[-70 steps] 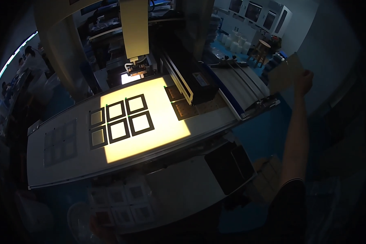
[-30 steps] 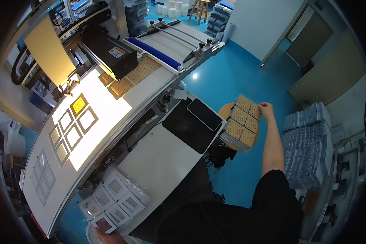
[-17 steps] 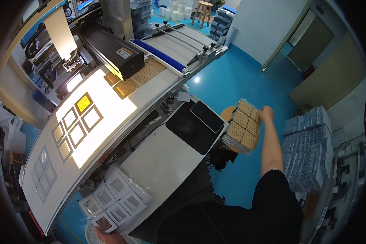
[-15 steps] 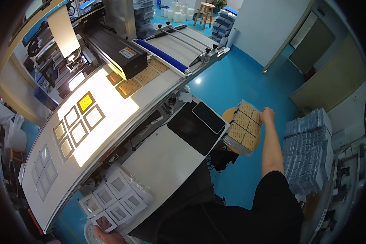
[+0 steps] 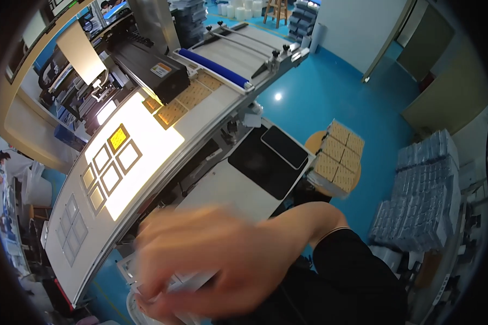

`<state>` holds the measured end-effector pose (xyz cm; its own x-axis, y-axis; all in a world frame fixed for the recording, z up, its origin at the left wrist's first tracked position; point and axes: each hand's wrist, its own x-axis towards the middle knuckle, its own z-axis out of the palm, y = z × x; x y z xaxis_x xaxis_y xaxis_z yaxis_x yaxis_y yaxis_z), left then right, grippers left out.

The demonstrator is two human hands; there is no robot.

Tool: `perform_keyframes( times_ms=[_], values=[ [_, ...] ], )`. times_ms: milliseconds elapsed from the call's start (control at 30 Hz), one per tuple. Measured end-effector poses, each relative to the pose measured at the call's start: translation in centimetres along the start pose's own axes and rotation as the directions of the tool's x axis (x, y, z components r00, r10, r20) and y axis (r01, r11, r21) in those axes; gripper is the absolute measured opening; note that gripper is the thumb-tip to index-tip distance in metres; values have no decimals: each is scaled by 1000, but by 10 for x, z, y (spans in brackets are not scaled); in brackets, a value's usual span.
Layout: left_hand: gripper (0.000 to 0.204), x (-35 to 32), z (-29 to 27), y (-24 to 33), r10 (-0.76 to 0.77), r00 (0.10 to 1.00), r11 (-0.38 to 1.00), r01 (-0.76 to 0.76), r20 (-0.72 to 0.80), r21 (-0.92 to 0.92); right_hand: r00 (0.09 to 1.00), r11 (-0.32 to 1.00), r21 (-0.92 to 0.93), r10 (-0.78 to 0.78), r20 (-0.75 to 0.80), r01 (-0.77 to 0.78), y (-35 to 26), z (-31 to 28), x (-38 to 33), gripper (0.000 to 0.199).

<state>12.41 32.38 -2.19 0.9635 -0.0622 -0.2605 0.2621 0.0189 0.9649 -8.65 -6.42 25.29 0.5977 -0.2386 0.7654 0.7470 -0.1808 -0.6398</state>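
Note:
My right hand (image 5: 211, 260) is large and smeared by motion at the lower middle. It is over the white sheets with square windows (image 5: 127, 270), hiding most of them. Its fingers are too blurred to show whether they hold anything. My left hand was at the sheets' near edge; now it is hidden behind the right hand or merges with it. To the right, a stack of tan, printed square-panelled sheets (image 5: 339, 154) rests on a round wooden stool (image 5: 315, 142), with neither hand on it.
A long pale conveyor table (image 5: 51, 238) carries a brightly lit area with dark-edged square frames (image 5: 111, 179). A black machine head (image 5: 152, 70) and a blue roller (image 5: 214, 67) stand beyond. A phone (image 5: 284, 146) lies on a black mat. Wrapped stacks (image 5: 417, 195) stand at right.
My right hand has left the tan stack on the stool and swung left and toward me, over the white windowed sheets. My left hand has become covered. The view has shifted slightly.

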Motion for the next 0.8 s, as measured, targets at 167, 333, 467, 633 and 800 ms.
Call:
perform_keyframes(
  times_ms=[167,333,467,633,800],
  values=[
    [46,-3,0,-4,-29,996,970,8,-85,-242,788,604,511,406,463,-612,-31,66,48,35],
    [42,-8,-1,3,43,999,962,-46,-17,-271,602,385,467,432,671,-796,-31,78,40,30],
    [39,-14,7,1,88,996,942,-79,14,-326,599,459,406,442,667,-790,-28,66,38,27],
    [34,-13,-9,-6,93,995,939,-98,-30,-329,666,557,469,219,713,-685,-14,58,20,27],
    [34,-8,-7,-7,137,990,937,-139,-31,-321,705,780,524,-156,692,-341,15,60,9,43]
  ],
)
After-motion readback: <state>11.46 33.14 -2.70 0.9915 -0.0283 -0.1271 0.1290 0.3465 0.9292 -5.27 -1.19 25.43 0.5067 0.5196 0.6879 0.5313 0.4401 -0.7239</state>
